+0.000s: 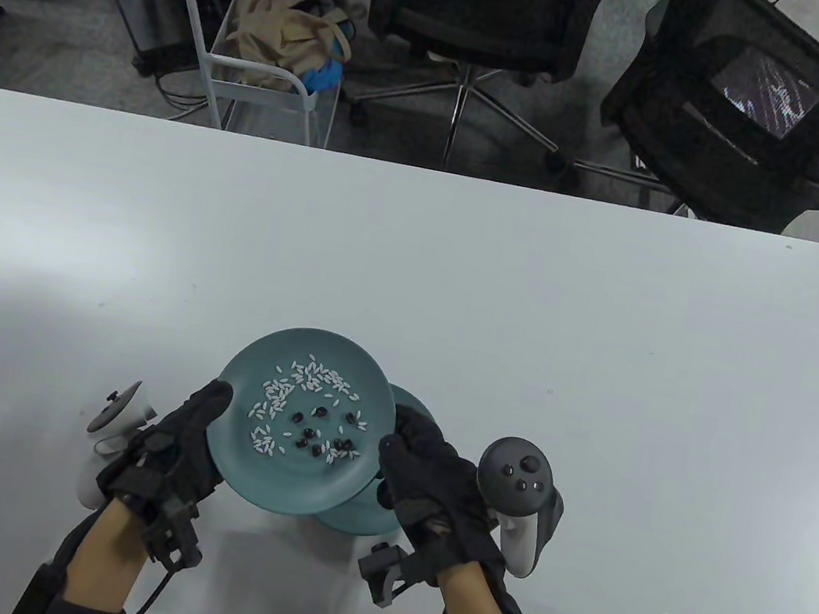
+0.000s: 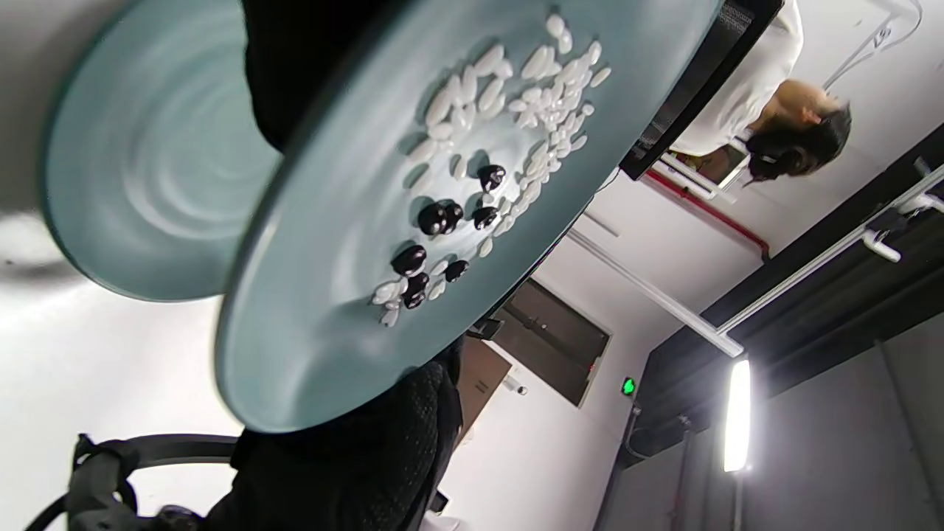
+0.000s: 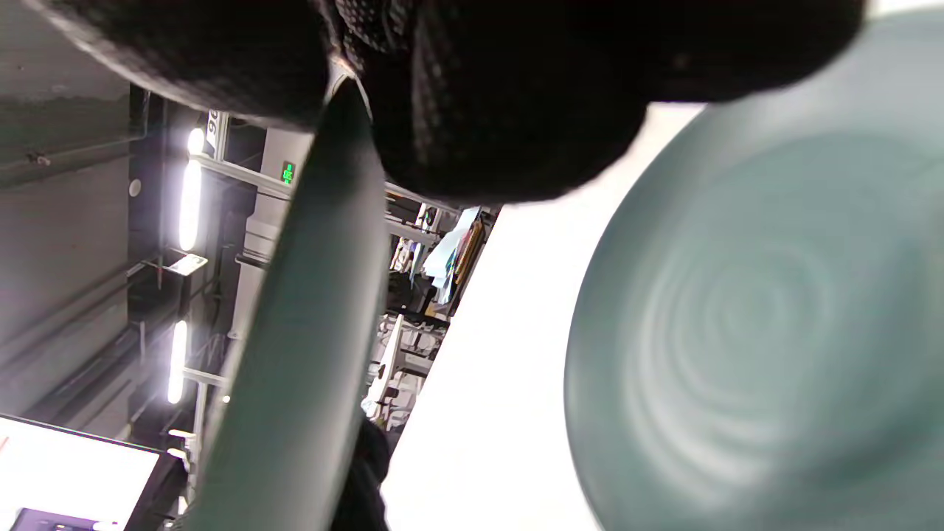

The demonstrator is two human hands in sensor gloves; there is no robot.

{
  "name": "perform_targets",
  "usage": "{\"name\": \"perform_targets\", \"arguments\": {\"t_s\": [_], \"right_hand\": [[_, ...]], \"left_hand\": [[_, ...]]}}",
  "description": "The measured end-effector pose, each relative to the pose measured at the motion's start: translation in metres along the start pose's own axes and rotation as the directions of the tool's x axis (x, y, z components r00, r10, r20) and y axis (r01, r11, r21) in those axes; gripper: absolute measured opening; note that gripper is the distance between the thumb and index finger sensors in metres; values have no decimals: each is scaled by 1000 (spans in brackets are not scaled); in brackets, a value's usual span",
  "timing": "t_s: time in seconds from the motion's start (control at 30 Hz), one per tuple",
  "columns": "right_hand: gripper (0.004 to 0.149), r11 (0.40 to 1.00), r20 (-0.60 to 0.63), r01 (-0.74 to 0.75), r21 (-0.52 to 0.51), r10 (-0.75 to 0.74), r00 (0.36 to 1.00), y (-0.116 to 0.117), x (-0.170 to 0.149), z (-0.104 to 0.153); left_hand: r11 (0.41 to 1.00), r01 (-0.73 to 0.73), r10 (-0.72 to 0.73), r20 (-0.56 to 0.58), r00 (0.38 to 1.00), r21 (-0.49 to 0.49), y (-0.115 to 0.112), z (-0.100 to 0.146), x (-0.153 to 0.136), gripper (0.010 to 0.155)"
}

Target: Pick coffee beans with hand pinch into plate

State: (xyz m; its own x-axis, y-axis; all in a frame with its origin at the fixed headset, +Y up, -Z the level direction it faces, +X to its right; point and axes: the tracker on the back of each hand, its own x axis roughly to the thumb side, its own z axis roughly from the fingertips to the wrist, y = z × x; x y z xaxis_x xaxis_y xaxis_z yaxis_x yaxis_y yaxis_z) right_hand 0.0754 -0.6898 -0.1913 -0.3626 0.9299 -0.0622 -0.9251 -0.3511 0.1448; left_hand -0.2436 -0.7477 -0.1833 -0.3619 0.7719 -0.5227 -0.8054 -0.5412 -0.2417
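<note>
A teal plate (image 1: 251,374) with several dark coffee beans (image 1: 314,433) mixed with white rice grains (image 1: 301,383) is held up above the table. My left hand (image 1: 193,435) grips its left rim and my right hand (image 1: 423,456) grips its right rim. A second teal plate (image 1: 360,522) lies on the table beneath it, mostly hidden. In the left wrist view the held plate (image 2: 310,324) shows beans (image 2: 435,217) and rice, with the lower plate (image 2: 147,169) bare. In the right wrist view the held plate's rim (image 3: 302,332) is edge-on and the lower plate (image 3: 759,346) is bare.
The white table (image 1: 609,342) spreads out around the plates. Two black office chairs (image 1: 487,4) and a white cart (image 1: 263,59) stand beyond the table's far edge.
</note>
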Motion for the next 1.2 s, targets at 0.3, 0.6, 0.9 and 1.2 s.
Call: {"name": "perform_targets", "arguments": {"t_s": [0.3,0.6,0.9,1.2], "right_hand": [[49,782,252,-504,-366,605,755,-11,92,6],[42,345,336,-886,-310,912,237,62,140,-8],[38,142,323,-960,-243,945,58,89,137,-27],[36,164,362,-965,-204,929,81,90,134,-38]], "left_hand": [[1000,-20,20,12,1000,2,1,2,2,60],[999,-38,37,13,999,20,2,3,2,61],[998,-58,58,12,998,35,3,5,3,62],[997,-61,60,18,998,41,4,5,4,61]]}}
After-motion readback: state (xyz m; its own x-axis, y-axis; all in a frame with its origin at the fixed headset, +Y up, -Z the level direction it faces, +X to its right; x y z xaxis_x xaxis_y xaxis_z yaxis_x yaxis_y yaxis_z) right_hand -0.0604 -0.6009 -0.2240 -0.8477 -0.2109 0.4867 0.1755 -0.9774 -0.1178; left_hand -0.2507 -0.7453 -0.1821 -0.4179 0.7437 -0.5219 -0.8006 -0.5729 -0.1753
